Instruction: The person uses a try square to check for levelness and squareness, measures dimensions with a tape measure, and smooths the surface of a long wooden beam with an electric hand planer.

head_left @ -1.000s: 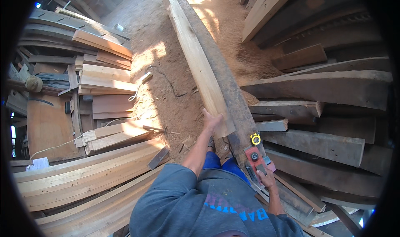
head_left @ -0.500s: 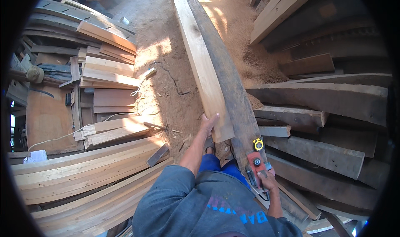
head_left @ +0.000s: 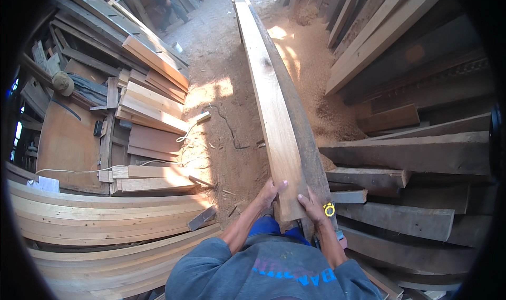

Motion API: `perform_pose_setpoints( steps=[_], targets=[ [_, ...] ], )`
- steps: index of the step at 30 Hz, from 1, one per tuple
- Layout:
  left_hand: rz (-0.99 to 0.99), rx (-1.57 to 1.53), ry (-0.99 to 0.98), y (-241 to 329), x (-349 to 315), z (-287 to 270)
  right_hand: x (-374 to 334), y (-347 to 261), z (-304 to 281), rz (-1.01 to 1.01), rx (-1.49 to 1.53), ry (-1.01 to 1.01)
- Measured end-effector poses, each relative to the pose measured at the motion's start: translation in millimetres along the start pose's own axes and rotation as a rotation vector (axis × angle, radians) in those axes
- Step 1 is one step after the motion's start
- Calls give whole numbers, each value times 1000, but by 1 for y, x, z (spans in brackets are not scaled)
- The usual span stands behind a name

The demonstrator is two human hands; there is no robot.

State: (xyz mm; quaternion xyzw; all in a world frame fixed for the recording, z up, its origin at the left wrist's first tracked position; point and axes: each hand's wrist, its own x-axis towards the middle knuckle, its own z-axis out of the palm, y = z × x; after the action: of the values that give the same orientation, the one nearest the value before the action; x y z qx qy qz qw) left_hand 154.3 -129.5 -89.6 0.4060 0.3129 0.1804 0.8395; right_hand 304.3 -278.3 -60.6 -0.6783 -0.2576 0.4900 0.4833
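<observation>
A long pale wooden board (head_left: 271, 110) with a dark knot lies lengthwise on a dark, weathered beam (head_left: 308, 142) in front of me. My left hand (head_left: 270, 191) grips its left edge close to the near end, thumb on top. Across from it, my right hand (head_left: 312, 205) holds the right edge, thumb also on the upper face. A yellow tape measure (head_left: 329, 210) rests on the beam just right of my right wrist. Part of a red power planer (head_left: 341, 240) shows beyond my right forearm, which hides the rest.
Stacked long boards (head_left: 110, 215) fill the left, with shorter planks (head_left: 153, 105) farther up. Thick timbers (head_left: 400, 194) crowd the right. Sawdust (head_left: 337, 115) covers the ground, where a dark cord (head_left: 232, 134) lies. Another person (head_left: 166, 2) is at the far left.
My right hand has let go of the planer and moved up onto the board's right edge. The left hand stays on the left edge. The view has shifted.
</observation>
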Motion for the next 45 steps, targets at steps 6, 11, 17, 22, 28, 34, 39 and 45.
perform_pose_setpoints(
  steps=[6, 11, 17, 22, 28, 34, 39, 45],
  targets=[
    [-26, -119, -253, 66, -42, -7, -49, -92, 9, 13, 325, -179],
    [333, -273, -363, 160, -71, 37, -76, -199, 13, -474, 447, -338],
    [441, -376, -475, 222, -58, 64, -92, -299, 41, -723, 454, -293],
    [547, -484, -585, 270, -65, 93, -97, -342, 52, -774, 529, -322],
    [624, -494, -502, 286, -68, 99, -86, -349, 47, -851, 509, -398],
    [649, -521, -507, 286, -64, 107, -84, -348, 43, -854, 499, -398],
    [621, -619, -516, 275, -57, 107, -95, -351, 29, -816, 289, -279],
    [541, -563, -508, 301, -88, 104, -95, -350, 37, -1324, -485, -26]
  ],
)
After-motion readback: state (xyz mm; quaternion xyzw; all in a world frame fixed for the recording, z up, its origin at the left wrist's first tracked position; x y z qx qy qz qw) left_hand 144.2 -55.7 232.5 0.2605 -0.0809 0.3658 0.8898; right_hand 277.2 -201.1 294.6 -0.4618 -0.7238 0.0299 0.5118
